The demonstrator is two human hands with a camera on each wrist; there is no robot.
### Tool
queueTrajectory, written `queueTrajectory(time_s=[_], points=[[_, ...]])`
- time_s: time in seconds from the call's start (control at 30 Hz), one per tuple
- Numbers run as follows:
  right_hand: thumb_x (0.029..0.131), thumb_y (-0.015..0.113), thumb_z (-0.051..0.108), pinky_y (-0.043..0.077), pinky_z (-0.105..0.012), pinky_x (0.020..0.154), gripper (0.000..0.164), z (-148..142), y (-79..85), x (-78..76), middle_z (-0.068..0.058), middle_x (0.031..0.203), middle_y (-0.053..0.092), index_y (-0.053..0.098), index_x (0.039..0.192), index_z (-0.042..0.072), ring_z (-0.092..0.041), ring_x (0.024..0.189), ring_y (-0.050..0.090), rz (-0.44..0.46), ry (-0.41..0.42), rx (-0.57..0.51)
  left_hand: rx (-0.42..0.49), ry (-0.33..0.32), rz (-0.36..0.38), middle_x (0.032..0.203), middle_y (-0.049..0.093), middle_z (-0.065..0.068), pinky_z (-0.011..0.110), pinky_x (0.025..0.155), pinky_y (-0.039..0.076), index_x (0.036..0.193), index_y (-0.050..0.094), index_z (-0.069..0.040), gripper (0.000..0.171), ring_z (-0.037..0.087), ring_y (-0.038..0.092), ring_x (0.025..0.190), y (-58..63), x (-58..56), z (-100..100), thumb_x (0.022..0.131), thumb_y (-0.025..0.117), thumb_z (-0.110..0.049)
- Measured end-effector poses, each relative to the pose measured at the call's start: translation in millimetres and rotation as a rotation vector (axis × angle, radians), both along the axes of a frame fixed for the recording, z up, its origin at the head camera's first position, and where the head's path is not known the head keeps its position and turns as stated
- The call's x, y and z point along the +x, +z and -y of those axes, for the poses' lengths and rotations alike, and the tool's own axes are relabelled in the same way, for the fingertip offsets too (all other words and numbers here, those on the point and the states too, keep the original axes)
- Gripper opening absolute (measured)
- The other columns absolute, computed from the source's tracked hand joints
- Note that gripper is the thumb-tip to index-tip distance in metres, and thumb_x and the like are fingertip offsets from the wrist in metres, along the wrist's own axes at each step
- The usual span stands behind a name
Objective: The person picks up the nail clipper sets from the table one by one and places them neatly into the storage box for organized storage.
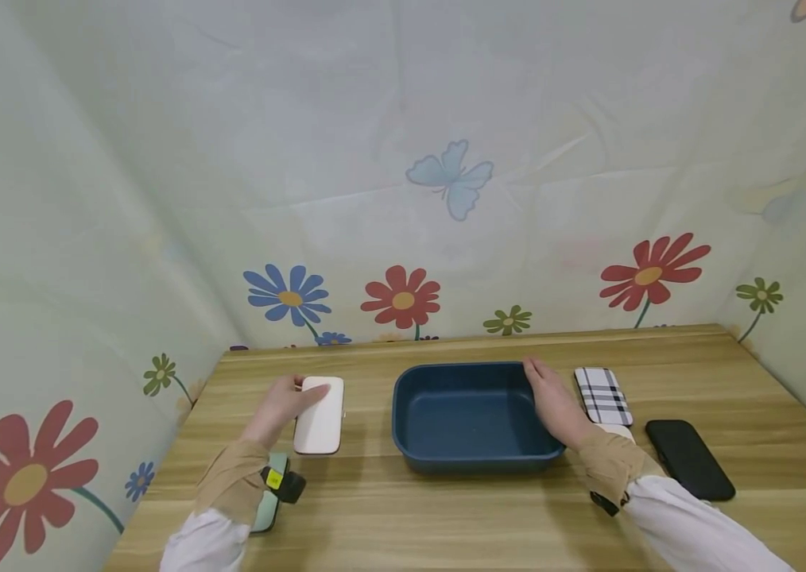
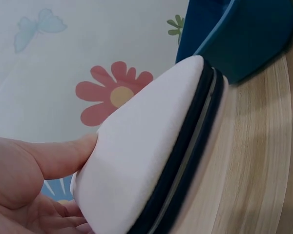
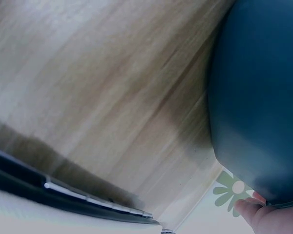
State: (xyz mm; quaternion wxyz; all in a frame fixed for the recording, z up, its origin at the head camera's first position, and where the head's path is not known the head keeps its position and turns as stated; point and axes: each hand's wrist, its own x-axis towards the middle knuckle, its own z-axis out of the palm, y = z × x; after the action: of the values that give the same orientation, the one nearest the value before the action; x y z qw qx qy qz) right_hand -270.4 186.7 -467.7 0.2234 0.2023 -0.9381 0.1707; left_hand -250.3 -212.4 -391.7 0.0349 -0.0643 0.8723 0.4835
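Observation:
My left hand [image 1: 281,407] pinches a white glasses case [image 1: 320,417], thumb on its top face. In the left wrist view the case [image 2: 141,146] is tilted, showing a dark rim and a metal line along its seam. To its right stands a deep blue rectangular bin [image 1: 470,465], with nothing seen inside. My right hand [image 1: 556,405] holds the bin's right side near the far corner; its fingertips show by the rim in the right wrist view, the rest of the grip being partly hidden.
Under my left wrist lies a pale green case [image 1: 265,512], partly covered. Right of the bin are a plaid case [image 1: 603,396], a black case [image 1: 689,459] and a white case [image 1: 618,431], mostly behind my right wrist. A flower-patterned curtain [image 1: 460,262] borders the wooden table [image 1: 403,524].

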Motion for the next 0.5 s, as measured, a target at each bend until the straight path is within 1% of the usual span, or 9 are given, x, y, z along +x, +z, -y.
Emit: queueTrajectory(time_s=[0.23,0.4,0.5], points=[[0.073,0.046,-0.025,0.039,-0.051,0.086,0.046,-1.5,0.2,-0.2,-0.037,0.115,0.044,0.042,0.119,-0.021,-0.047,0.106,0.043,-0.004,0.012,-0.008,0.001,-0.009,0.007,0.099,0.052,0.021,0.034,0.067,0.047,0.108,0.045,0.009,0.044,0.028,0.053,0.083,3.7,-2.9,-9.2,0.086,0.062,-0.025],[0.073,0.046,-0.025,0.039,-0.051,0.086,0.045,-1.4,0.2,-1.5,-0.037,0.115,0.044,0.043,0.118,-0.021,-0.047,0.105,0.044,-0.02,0.018,-0.013,0.044,-0.009,0.001,0.099,0.052,0.021,0.036,0.07,0.048,0.109,0.044,0.009,0.043,0.028,0.053,0.084,7.8,-7.4,-18.8,0.086,0.063,-0.022],[0.073,0.045,-0.025,0.039,-0.051,0.087,0.045,-0.9,-0.3,-2.1,-0.038,0.115,0.044,0.043,0.118,-0.021,-0.048,0.105,0.044,-0.023,0.026,-0.015,0.058,-0.025,-0.011,0.098,0.051,0.021,0.036,0.069,0.048,0.108,0.044,0.009,0.041,0.027,0.054,0.083,11.4,-9.2,-24.9,0.086,0.062,-0.02]])
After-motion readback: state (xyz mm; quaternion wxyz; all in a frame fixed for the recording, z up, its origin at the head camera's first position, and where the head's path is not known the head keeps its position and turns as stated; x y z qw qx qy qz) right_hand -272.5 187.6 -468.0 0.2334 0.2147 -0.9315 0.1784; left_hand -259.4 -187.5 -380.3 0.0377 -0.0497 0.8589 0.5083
